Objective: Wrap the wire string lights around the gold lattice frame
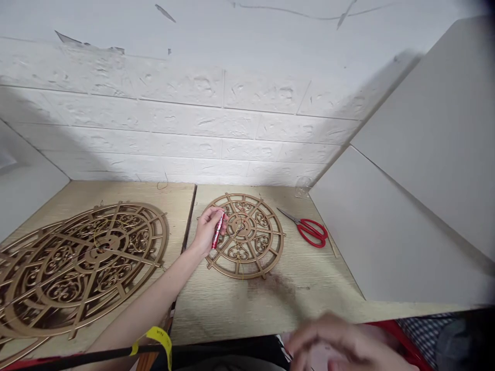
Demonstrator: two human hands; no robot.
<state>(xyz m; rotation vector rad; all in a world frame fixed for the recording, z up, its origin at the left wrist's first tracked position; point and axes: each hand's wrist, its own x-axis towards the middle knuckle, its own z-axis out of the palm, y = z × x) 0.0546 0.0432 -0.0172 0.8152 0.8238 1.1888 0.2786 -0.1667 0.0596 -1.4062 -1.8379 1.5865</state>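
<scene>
My left hand (208,230) reaches out over the wooden table (309,288) and is closed around a small red tube (217,231), holding it at the left edge of a round gold openwork disc (245,235). A thin wire lies across the disc's middle. My right hand (340,344) is low at the near table edge, blurred by motion, and its fingers cannot be made out.
A larger gold openwork disc (81,257) lies on the left board, over the edge of another at the far left. Red-handled scissors (309,229) lie right of the small disc. White panels (406,216) wall in the right side. A brick-pattern wall stands behind.
</scene>
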